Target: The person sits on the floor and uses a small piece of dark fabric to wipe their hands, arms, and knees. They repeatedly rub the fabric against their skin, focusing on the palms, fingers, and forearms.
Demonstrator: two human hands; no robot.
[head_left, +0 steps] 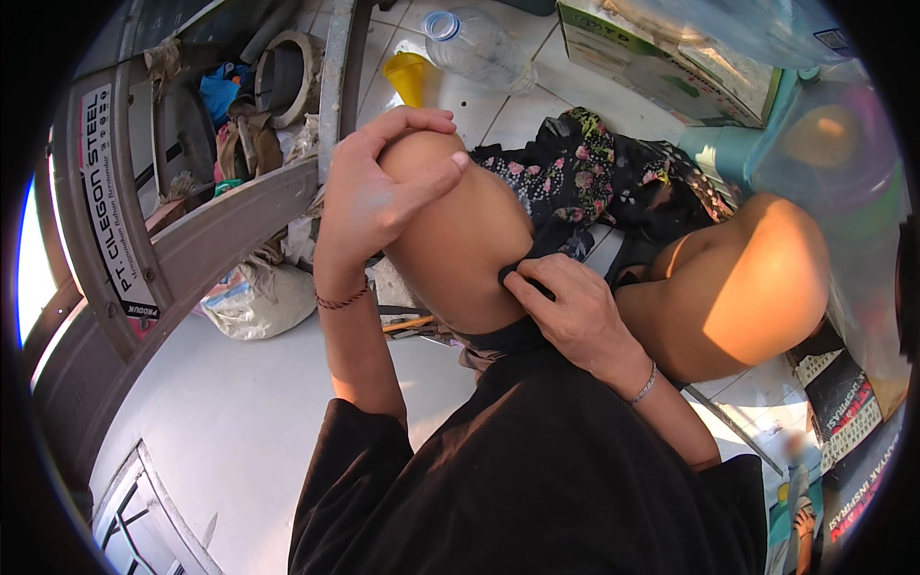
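Observation:
My left hand (369, 196) lies over my bent left knee (441, 196), thumb and fingers spread around it and holding nothing. Between my thighs, my right hand (580, 311) is closed, with a bit of black cloth (508, 275) showing at its fingertips. How far that cloth runs under the palm is hidden. A black flowered cloth (585, 168) lies bunched on the floor just beyond, between my legs. My right knee (786, 249) is bent out to the right, partly in sunlight.
Beyond my left knee, a yellow funnel-like piece (406, 75) and a clear plastic bottle (479, 48) lie on white tiles. A cardboard box (671, 67) and plastic bags (834, 144) crowd the right. A metal frame (230, 211) and a white sack (259, 297) flank my left side.

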